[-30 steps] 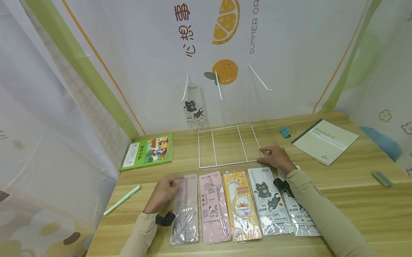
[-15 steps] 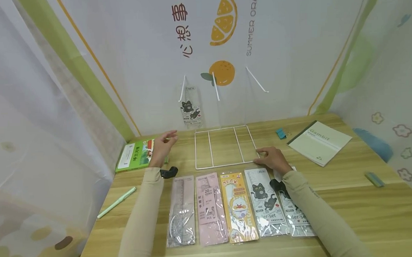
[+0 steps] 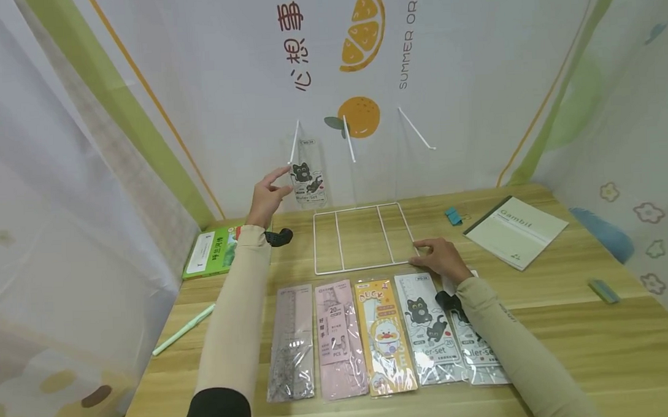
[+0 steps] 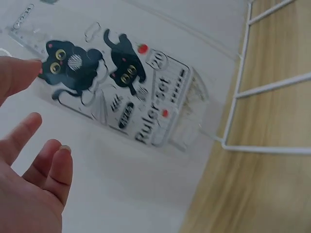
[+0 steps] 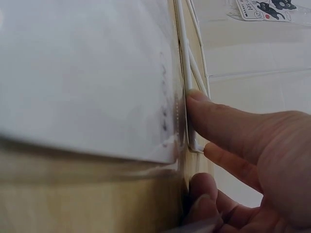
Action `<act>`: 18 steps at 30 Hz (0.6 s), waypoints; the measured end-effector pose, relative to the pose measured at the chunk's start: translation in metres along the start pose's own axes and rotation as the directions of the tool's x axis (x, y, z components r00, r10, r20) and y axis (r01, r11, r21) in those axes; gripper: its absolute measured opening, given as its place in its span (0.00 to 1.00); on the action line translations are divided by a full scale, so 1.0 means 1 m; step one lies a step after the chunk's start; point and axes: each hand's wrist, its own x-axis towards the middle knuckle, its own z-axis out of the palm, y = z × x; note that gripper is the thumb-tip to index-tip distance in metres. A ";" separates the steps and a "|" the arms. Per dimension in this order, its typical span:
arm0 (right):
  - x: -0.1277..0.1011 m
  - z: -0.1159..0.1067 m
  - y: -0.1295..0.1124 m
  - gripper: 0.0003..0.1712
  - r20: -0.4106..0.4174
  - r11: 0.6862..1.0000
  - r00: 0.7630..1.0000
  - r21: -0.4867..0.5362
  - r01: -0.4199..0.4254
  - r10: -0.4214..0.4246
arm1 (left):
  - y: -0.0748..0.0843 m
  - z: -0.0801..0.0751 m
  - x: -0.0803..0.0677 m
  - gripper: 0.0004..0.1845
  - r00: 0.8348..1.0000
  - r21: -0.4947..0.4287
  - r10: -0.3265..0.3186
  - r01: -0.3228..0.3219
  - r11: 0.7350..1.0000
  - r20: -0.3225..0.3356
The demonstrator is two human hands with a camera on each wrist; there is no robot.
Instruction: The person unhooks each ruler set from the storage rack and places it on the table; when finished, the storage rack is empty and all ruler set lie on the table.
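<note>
My left hand [image 3: 266, 197] is raised at the left edge of a clear ruler set package [image 3: 309, 177] printed with black cats, which hangs on the left white hook [image 3: 295, 142]. In the left wrist view, one fingertip overlaps the edge of the package [image 4: 121, 87], while the other fingers stand apart from it. My right hand [image 3: 442, 258] holds the near right corner of the white wire rack [image 3: 364, 268] on the table; in the right wrist view, a fingertip [image 5: 198, 97] presses on the white wire [image 5: 182, 39].
A row of packaged ruler sets lies in front: a greyish-pink one [image 3: 291, 343], a pink one [image 3: 341, 340], an orange duck one [image 3: 386, 338] and black-cat ones [image 3: 429, 328]. Around them are a green book [image 3: 211, 252], a pen [image 3: 183, 330], a blue clip [image 3: 453, 216] and a notebook [image 3: 516, 233].
My left hand has left the greyish-pink ruler set on the table and moved up and forward to the hanging package. My right hand has stayed at the rack's corner.
</note>
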 end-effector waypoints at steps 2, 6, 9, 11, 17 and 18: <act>0.000 0.000 0.000 0.34 0.000 1.000 1.000 0.003 0.000 0.000 | 0.005 0.002 0.006 0.27 1.000 -0.021 0.014 -0.014 1.000 0.003; 0.000 0.001 0.000 0.33 -0.003 1.000 1.000 0.015 0.009 -0.009 | 0.011 0.004 0.013 0.28 1.000 -0.055 0.012 -0.013 0.998 -0.005; 0.001 0.002 0.000 0.33 -0.004 1.000 1.000 0.010 0.019 -0.019 | 0.013 0.005 0.016 0.28 1.000 -0.081 -0.001 -0.001 0.997 -0.017; 0.002 0.001 0.001 0.33 -0.007 1.000 1.000 -0.001 0.021 -0.021 | 0.013 0.007 0.018 0.28 1.000 -0.098 -0.003 0.001 0.995 -0.022; 0.002 -0.002 0.004 0.33 -0.005 1.000 1.000 -0.007 0.027 -0.027 | 0.018 0.017 0.020 0.28 0.999 -0.089 0.033 -0.034 0.995 -0.010; 0.002 -0.002 0.004 0.33 -0.003 1.000 1.000 -0.006 0.027 -0.027 | 0.019 0.017 0.020 0.28 0.999 -0.082 0.034 -0.035 0.996 -0.012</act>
